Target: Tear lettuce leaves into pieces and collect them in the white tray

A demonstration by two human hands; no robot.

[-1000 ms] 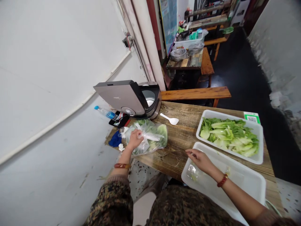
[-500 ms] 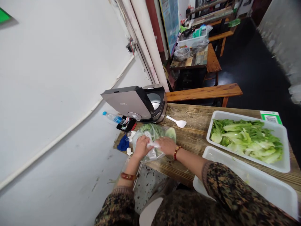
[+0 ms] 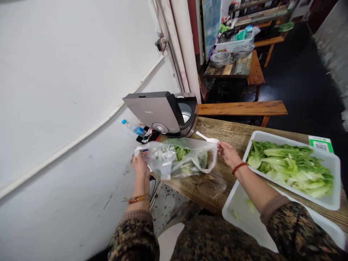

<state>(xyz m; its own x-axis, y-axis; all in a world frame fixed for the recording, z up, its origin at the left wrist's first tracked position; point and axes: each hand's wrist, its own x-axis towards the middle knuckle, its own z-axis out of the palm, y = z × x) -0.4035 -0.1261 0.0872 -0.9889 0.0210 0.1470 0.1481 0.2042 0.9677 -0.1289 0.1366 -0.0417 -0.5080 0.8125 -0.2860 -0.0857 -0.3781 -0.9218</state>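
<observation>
Pinching plastic bag [image 3: 164,155] by opposite edges, between fingers of left hand [image 3: 140,167] and right hand [image 3: 229,154] — over worktop [image 3: 231,127], around leafy greens [image 3: 181,153]

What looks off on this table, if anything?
No clear damage. Mildly odd: the cooker lid stands open while the left hand and right hand hold the plastic bag, and a white paddle lies directly on the wooden table. Leaf scraps sit loose in the nearer tray, possibly leftovers.
</observation>
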